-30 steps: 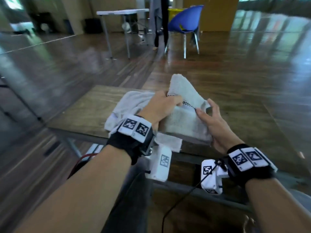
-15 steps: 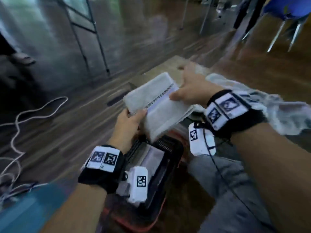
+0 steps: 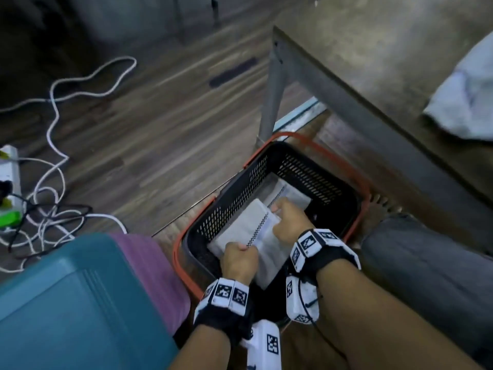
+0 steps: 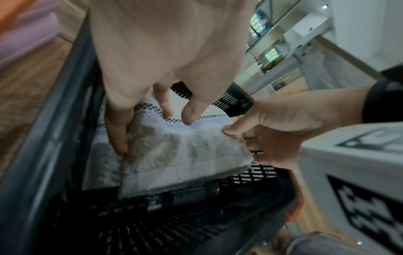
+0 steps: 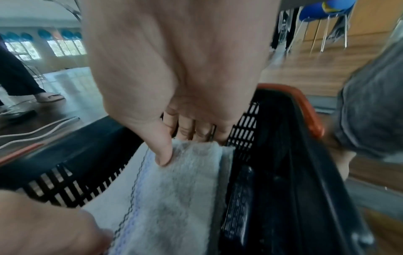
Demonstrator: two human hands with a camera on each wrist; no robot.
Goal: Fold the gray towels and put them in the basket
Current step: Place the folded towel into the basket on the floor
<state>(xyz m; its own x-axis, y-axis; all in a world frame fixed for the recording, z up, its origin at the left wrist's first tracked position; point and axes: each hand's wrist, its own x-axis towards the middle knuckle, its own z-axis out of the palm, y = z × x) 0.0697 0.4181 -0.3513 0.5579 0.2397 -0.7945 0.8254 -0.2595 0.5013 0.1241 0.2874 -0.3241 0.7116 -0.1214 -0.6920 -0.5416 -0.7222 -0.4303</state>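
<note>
A folded gray towel (image 3: 240, 228) with a checkered stripe hangs low inside the black basket (image 3: 266, 166) with the red rim, which stands on the floor. My left hand (image 3: 240, 252) grips the towel's near end, thumb on top (image 4: 189, 117). At the towel's far edge my right hand (image 3: 282, 217) pinches it, thumb above and fingers below (image 5: 163, 155). Another folded towel (image 3: 290, 193) lies under it in the basket. An unfolded gray towel (image 3: 464, 97) lies on the table (image 3: 373, 49) at the upper right.
The basket sits beside the table's metal leg (image 3: 269, 102) and my trousered leg (image 3: 426, 276). A teal box (image 3: 80, 303) with a purple edge (image 3: 152, 263) stands left of it. White cables (image 3: 53, 129) and a power strip (image 3: 10, 177) lie on the wooden floor.
Both hands carried the folded towel off the table, to the left and down into the basket. The head view swung down to the floor.
</note>
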